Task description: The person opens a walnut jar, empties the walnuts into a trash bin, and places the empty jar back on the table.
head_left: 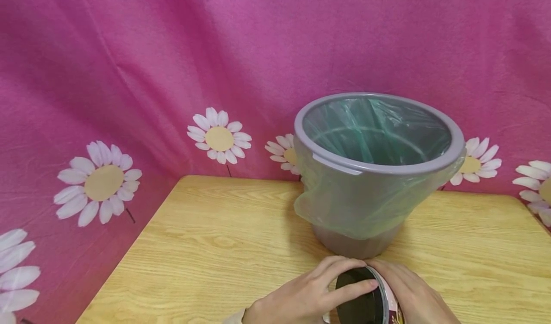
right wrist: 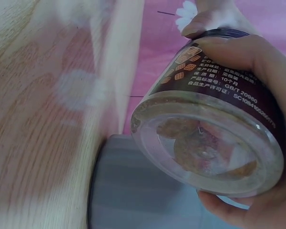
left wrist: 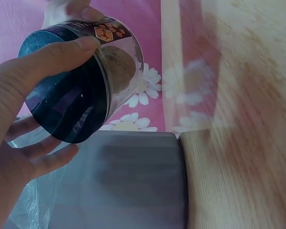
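A clear plastic jar (right wrist: 207,148) with a dark printed label is tilted on its side between both hands, its dark lid (left wrist: 69,90) facing left. Round brown biscuits (right wrist: 200,150) show through its bottom in the right wrist view. My left hand (head_left: 297,293) grips the lid, thumb across its edge and fingers around the far side. On the right, my other hand (head_left: 411,290) holds the jar's body, the thumb lying along the label near the lid. In the head view, the jar's lower part runs out of the frame.
Just beyond the hands, a grey-mauve bin (head_left: 357,247) stands on the wooden table (head_left: 206,238). A thin greenish bag (head_left: 370,128) lines it and hangs over its outside. Behind the table hangs a pink cloth (head_left: 258,51) with white daisies.
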